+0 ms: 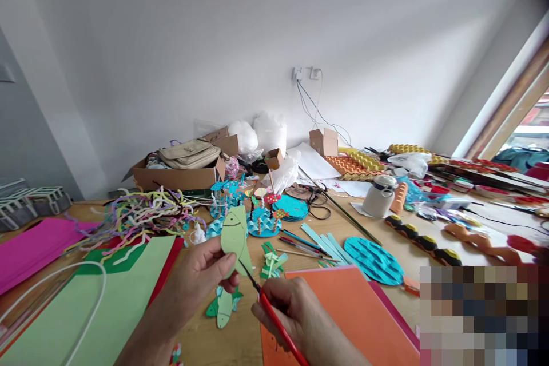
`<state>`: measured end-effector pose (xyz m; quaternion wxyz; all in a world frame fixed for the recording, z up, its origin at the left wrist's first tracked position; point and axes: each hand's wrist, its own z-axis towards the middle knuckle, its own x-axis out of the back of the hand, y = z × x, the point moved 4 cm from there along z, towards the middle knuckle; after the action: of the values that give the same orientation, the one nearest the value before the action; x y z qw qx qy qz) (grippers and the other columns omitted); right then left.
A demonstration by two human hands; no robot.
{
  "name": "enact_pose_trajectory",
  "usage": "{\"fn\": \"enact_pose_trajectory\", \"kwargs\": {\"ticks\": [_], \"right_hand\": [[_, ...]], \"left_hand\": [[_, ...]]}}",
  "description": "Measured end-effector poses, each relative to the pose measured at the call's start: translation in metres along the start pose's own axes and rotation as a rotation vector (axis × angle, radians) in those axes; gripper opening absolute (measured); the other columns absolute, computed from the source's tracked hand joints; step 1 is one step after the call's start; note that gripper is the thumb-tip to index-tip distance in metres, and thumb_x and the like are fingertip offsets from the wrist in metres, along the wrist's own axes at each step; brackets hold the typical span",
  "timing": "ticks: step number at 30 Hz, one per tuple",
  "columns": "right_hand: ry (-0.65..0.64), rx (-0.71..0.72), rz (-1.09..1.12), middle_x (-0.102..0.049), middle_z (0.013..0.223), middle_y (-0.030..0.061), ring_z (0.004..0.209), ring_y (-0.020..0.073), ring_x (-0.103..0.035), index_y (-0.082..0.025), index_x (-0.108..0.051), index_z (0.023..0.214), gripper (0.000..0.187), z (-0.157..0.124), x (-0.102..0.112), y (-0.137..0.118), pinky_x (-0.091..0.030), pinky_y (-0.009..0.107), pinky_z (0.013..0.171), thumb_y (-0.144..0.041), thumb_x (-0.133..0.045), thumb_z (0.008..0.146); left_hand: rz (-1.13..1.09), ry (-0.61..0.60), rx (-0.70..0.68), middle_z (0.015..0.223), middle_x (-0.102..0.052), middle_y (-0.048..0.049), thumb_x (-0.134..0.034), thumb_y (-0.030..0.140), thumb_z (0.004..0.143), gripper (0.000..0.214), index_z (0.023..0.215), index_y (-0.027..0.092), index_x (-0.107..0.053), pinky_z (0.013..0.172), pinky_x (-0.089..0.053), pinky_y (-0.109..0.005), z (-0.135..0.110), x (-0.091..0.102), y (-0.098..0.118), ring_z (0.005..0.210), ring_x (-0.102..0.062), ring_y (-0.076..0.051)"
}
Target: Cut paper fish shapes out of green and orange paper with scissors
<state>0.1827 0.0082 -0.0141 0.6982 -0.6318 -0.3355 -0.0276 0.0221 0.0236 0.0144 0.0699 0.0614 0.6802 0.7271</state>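
My left hand [201,280] pinches a light green paper fish [235,237] and holds it upright above the wooden table [240,334]. My right hand [295,311] is closed round a red-handled paintbrush [274,314], whose dark tip touches the lower part of the held fish. Below the two hands a second green paper fish [223,304] lies flat on the table. An orange paper sheet [343,309] lies under my right wrist.
Green, red and pink sheets [107,297] cover the left. A heap of coloured pipe cleaners [141,214], a cardboard box [180,174], blue corrugated discs [373,260], pencils, a white jar [380,195] and egg trays [355,163] crowd the back and right.
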Motion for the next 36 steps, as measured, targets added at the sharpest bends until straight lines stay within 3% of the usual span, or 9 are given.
{"fn": "enact_pose_trajectory", "kwargs": {"ticks": [8,12,14,20,27,36], "right_hand": [[-0.003,0.018,0.004,-0.036,0.05,-0.0061,0.048,0.0076,-0.031,-0.018,-0.041,0.058,0.032,0.001,0.0,0.004,-0.022,0.02,0.041,-0.033,-0.055,0.082],[-0.011,0.025,-0.006,-0.039,0.051,-0.0057,0.047,0.0074,-0.032,-0.018,-0.043,0.058,0.032,0.001,-0.001,0.004,-0.022,0.019,0.041,-0.033,-0.059,0.081],[-0.017,0.018,0.022,-0.039,0.05,-0.0057,0.046,0.0074,-0.034,-0.018,-0.043,0.058,0.033,0.001,-0.002,0.004,-0.022,0.019,0.04,-0.035,-0.059,0.081],[-0.042,-0.04,0.218,-0.041,0.047,-0.0065,0.04,0.0067,-0.039,-0.02,-0.042,0.06,0.033,0.004,-0.012,0.007,-0.026,0.017,0.038,-0.041,-0.055,0.081],[-0.067,0.039,0.531,-0.041,0.039,-0.0077,0.032,0.0053,-0.032,-0.019,-0.046,0.064,0.062,0.011,-0.029,0.012,-0.02,0.018,0.035,-0.08,-0.048,0.07],[-0.007,0.063,0.661,-0.041,0.043,-0.0062,0.038,0.007,-0.033,-0.019,-0.048,0.063,0.06,0.004,-0.032,-0.006,-0.021,0.02,0.039,-0.077,-0.05,0.074]], "left_hand": [[0.03,-0.033,-0.027,0.062,-0.056,0.0034,-0.062,0.039,0.08,0.022,0.074,0.018,-0.062,0.051,-0.044,-0.021,0.003,0.002,-0.005,0.054,-0.052,-0.01],[0.108,0.057,-0.018,0.052,-0.041,0.0091,-0.06,0.039,0.082,0.021,0.074,0.02,-0.061,0.04,-0.032,-0.016,0.003,0.008,-0.006,0.044,-0.034,-0.007],[0.087,0.092,-0.005,0.052,-0.041,0.0091,-0.062,0.038,0.079,0.019,0.074,0.02,-0.061,0.038,-0.027,-0.016,0.003,0.008,-0.007,0.043,-0.03,-0.006],[-0.114,0.157,0.003,0.054,-0.048,0.0065,-0.068,0.038,0.07,0.022,0.067,0.019,-0.056,0.042,-0.03,-0.017,0.005,-0.004,-0.004,0.046,-0.033,-0.007],[-0.192,0.223,-0.02,0.053,-0.051,0.0072,-0.07,0.033,0.068,0.019,0.067,0.019,-0.057,0.041,-0.034,-0.019,0.003,-0.013,-0.005,0.044,-0.038,-0.007],[-0.179,0.382,-0.032,0.044,-0.047,0.0085,-0.068,0.03,0.066,0.025,0.056,0.022,-0.047,0.046,-0.035,-0.02,0.003,-0.017,-0.015,0.045,-0.042,-0.009]]}}
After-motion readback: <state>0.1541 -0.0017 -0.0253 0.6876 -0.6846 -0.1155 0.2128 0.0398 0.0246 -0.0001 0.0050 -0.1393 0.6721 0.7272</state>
